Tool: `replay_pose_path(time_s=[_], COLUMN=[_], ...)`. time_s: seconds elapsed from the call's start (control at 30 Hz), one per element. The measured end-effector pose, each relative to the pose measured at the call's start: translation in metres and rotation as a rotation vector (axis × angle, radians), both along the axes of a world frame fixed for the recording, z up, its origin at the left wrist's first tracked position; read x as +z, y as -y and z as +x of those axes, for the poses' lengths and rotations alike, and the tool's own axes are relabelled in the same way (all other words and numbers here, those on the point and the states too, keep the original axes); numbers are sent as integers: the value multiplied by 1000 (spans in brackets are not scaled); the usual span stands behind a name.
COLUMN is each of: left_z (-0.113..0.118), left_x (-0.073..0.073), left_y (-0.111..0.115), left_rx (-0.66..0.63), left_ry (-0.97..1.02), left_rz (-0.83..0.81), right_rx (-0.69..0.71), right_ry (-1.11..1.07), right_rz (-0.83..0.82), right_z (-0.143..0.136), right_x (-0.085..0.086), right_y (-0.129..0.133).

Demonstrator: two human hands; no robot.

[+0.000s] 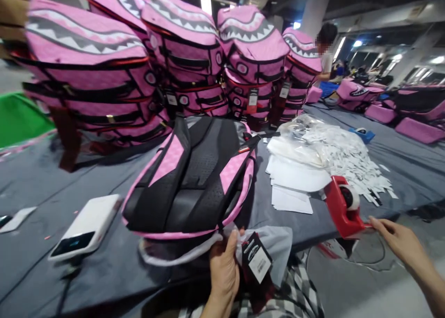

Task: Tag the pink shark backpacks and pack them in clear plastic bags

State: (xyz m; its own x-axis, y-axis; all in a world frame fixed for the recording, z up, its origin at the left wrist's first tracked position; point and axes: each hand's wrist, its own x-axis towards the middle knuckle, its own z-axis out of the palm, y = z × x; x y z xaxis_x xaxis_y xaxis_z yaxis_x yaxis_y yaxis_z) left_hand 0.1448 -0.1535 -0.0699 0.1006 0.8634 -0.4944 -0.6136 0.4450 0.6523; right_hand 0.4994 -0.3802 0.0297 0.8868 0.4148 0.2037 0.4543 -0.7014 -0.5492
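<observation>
A pink and black backpack (pixel 194 179) lies in front of me with its straps and padded back facing up. My left hand (pixel 225 267) is closed at its near edge, thumb on top, gripping a translucent plastic bag (pixel 278 244) that shows along that edge. Beside this hand hangs a black hang tag (pixel 256 257) with a white barcode label. To the right, my right hand (pixel 394 237) pinches at the cutting end of a red tape dispenser (pixel 342 211), where the tape comes off; the clear tape itself is hard to make out. A white roll sits in the dispenser.
Stacked pink backpacks (pixel 93 72) with shark-mouth prints line the back. White cards (pixel 292 200) and a heap of small white slips (pixel 358 160) lie right of the backpack. A white power bank (pixel 86 225) with a cable lies left. A person (pixel 325 58) stands behind.
</observation>
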Motion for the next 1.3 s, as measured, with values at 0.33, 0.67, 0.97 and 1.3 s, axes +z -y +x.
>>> replay_pose_path(time_s=[0.33,0.67,0.97,1.3], left_z=[0,4,8,4], left_x=[-2,-7,9,16], left_y=[1,3,7,2], left_rx=[29,42,37,-16], left_ry=[-14,-80,-140,-153], left_rz=[9,56,217,346], right_rx=[-247,128,1177,1422], right_ry=[-188,-850,-388,299], right_rz=[135,728,304,259], right_z=[-24,-137,-224,-225], right_x=[3,-75,-21,-43], right_y=[-12,-35,-187,-235])
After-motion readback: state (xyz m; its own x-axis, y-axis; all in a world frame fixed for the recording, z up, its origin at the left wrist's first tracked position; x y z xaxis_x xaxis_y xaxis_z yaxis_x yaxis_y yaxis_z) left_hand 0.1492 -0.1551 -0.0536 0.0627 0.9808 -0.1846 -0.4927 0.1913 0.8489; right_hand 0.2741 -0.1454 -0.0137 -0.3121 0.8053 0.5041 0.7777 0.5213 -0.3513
